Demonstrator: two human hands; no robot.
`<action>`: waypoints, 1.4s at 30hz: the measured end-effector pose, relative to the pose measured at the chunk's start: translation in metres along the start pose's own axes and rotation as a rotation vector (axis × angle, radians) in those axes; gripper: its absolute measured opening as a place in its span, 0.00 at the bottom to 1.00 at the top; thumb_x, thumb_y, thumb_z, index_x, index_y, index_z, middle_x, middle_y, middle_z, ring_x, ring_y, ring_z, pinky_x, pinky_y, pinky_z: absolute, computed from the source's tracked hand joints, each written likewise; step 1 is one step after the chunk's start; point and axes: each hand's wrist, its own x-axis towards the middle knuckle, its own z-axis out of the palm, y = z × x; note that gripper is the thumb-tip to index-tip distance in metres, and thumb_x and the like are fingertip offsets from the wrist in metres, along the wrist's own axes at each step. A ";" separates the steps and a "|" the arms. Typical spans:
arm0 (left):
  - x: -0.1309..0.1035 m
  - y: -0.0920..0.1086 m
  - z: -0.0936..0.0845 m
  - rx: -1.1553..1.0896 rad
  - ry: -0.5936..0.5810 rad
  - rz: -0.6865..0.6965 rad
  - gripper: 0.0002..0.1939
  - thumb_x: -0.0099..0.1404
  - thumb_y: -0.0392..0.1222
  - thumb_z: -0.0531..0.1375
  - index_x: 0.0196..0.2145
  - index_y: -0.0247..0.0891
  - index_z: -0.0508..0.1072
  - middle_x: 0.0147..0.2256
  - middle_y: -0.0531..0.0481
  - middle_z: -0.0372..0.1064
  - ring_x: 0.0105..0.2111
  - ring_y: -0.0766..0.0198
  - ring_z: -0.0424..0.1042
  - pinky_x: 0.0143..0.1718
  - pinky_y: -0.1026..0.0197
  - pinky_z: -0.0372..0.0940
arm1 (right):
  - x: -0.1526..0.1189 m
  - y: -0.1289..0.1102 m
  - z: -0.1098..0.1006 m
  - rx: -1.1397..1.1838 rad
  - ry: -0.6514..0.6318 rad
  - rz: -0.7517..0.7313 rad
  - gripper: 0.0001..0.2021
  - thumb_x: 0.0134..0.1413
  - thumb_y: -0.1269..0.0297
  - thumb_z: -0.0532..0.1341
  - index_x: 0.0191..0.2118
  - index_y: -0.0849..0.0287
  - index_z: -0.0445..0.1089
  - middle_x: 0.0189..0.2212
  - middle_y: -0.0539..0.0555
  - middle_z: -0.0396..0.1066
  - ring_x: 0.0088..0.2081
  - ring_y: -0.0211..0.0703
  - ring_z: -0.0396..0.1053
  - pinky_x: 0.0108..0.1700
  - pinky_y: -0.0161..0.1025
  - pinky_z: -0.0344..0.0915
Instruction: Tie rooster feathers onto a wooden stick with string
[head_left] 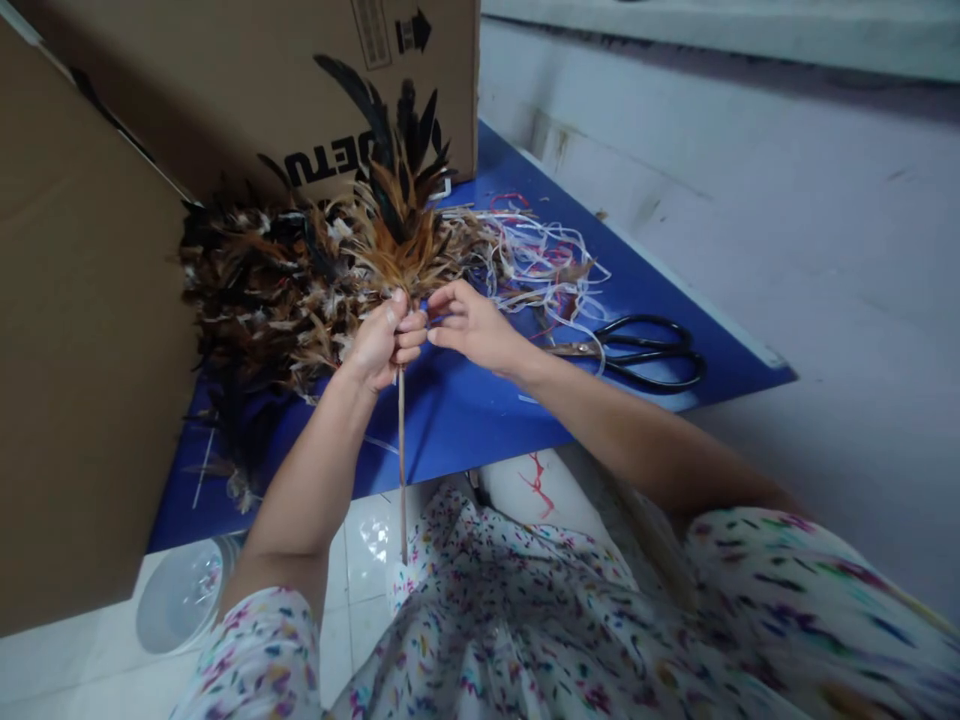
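Note:
My left hand (386,338) is wrapped round a thin stick (402,450), whose lower end reaches down to my clothes. Above my fist, brown and black feathers (405,215) fan out from the stick's top. My right hand (471,325) is close beside it on the right, its fingers bent and their tips near the base of the feathers. Whether those fingertips pinch something is too small to tell. Behind and to the left lies a big pile of loose feathers (255,290) on the blue table (450,440).
Tangled white and red strips (547,260) lie right of the feathers. Black-handled scissors (645,352) rest near the table's right corner. Cardboard boxes (82,330) stand at the left and back. A wall (750,200) borders the right side. A clear bucket (180,600) stands on the floor.

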 end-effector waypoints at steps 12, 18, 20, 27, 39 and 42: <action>0.008 -0.008 -0.002 0.114 0.042 -0.011 0.17 0.69 0.50 0.58 0.29 0.36 0.61 0.19 0.63 0.46 0.13 0.80 0.44 0.12 0.77 0.39 | 0.014 0.008 -0.002 -0.550 0.178 -0.056 0.10 0.52 0.60 0.61 0.33 0.61 0.77 0.24 0.49 0.69 0.28 0.35 0.62 0.34 0.37 0.55; 0.009 -0.016 0.003 0.185 0.115 0.004 0.20 0.68 0.51 0.59 0.26 0.38 0.55 0.19 0.63 0.46 0.13 0.80 0.45 0.13 0.77 0.39 | 0.012 0.006 -0.001 -0.567 0.204 -0.016 0.12 0.48 0.57 0.66 0.32 0.61 0.80 0.27 0.51 0.74 0.30 0.38 0.66 0.35 0.37 0.58; 0.009 -0.019 0.005 0.203 0.127 0.009 0.20 0.70 0.50 0.57 0.26 0.38 0.55 0.19 0.62 0.46 0.13 0.80 0.45 0.13 0.77 0.39 | 0.012 0.007 -0.001 -0.562 0.222 -0.020 0.11 0.47 0.58 0.67 0.32 0.60 0.80 0.27 0.51 0.75 0.30 0.38 0.66 0.36 0.37 0.59; 0.009 -0.022 0.008 0.204 0.137 -0.017 0.20 0.70 0.51 0.56 0.26 0.38 0.54 0.20 0.62 0.45 0.14 0.80 0.44 0.14 0.76 0.39 | 0.013 0.016 -0.005 -0.482 0.220 -0.052 0.11 0.47 0.59 0.66 0.33 0.61 0.79 0.26 0.50 0.72 0.28 0.36 0.63 0.34 0.37 0.58; 0.010 -0.026 0.007 0.157 0.084 -0.100 0.17 0.70 0.51 0.56 0.29 0.39 0.57 0.20 0.61 0.48 0.14 0.79 0.45 0.13 0.76 0.38 | 0.015 0.014 -0.006 -0.286 0.186 0.029 0.07 0.48 0.63 0.64 0.27 0.62 0.72 0.20 0.46 0.63 0.24 0.32 0.53 0.29 0.35 0.52; 0.010 -0.027 0.006 0.141 0.062 -0.120 0.17 0.69 0.51 0.58 0.30 0.39 0.57 0.21 0.61 0.50 0.14 0.79 0.46 0.13 0.76 0.38 | 0.015 0.012 -0.004 -0.225 0.201 0.069 0.05 0.48 0.66 0.63 0.25 0.61 0.69 0.21 0.46 0.64 0.25 0.32 0.55 0.30 0.35 0.53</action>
